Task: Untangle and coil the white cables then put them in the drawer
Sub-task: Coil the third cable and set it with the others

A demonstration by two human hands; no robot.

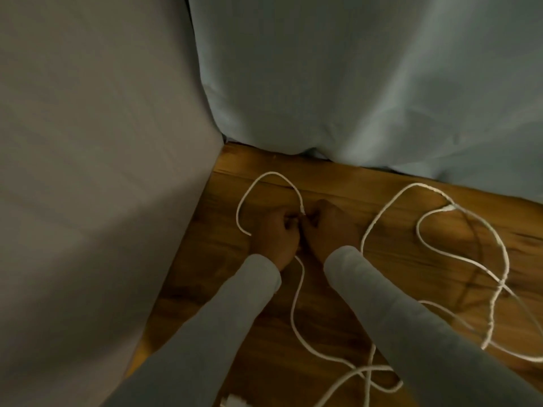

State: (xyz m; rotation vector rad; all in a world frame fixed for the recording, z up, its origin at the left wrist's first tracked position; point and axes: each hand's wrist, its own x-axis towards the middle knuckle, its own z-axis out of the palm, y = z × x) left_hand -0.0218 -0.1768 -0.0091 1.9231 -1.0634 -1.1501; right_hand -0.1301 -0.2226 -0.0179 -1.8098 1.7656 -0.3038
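Observation:
White cables lie spread over a wooden floor (382,207). One white cable (255,186) arcs in a loop above my left hand (274,236), and its end comes down between my two hands. My left hand is closed around this cable. My right hand (330,227) is closed beside it, fingers pinching at the cable's end. A strand trails from under my left wrist down toward the bottom edge. A second tangle of white cable (461,254) forms large crossing loops to the right of my right forearm. No drawer is in view.
A grey fabric-covered surface (97,171) fills the left side. A pale blue cloth (367,83) hangs down at the back to the floor. Both my forearms wear grey sleeves. A small white object (235,400) shows at the bottom edge.

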